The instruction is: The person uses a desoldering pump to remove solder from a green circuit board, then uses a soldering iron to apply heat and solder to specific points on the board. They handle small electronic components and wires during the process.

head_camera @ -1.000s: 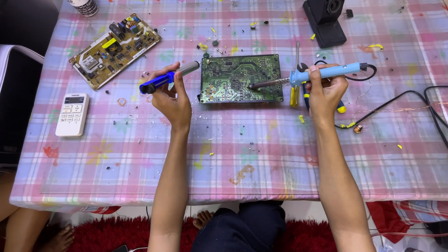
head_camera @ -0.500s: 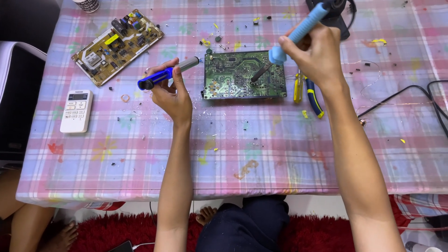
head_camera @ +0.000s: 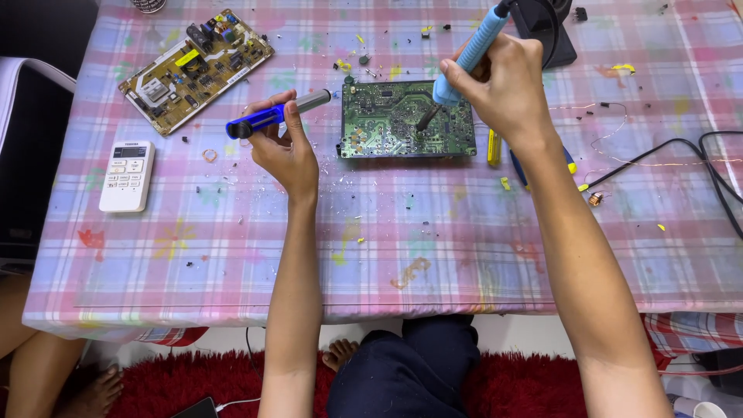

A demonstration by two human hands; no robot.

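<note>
Two tools work one green circuit board (head_camera: 408, 118), which lies flat on the checked tablecloth (head_camera: 464, 232) just under my right hand (head_camera: 503, 89). That hand is closed around the light-blue soldering iron (head_camera: 468, 54), tip down on the board. I'd keep it steady on one joint. My left hand (head_camera: 286, 147), beside the board's near edge, grips the blue desoldering pump (head_camera: 275, 114), nozzle pointing at the board.

Right hand (head_camera: 503, 85) tips a soldering iron (head_camera: 464, 58) onto the green circuit board (head_camera: 406, 120); left hand (head_camera: 286, 147) grips a desoldering pump (head_camera: 275, 114).
</note>
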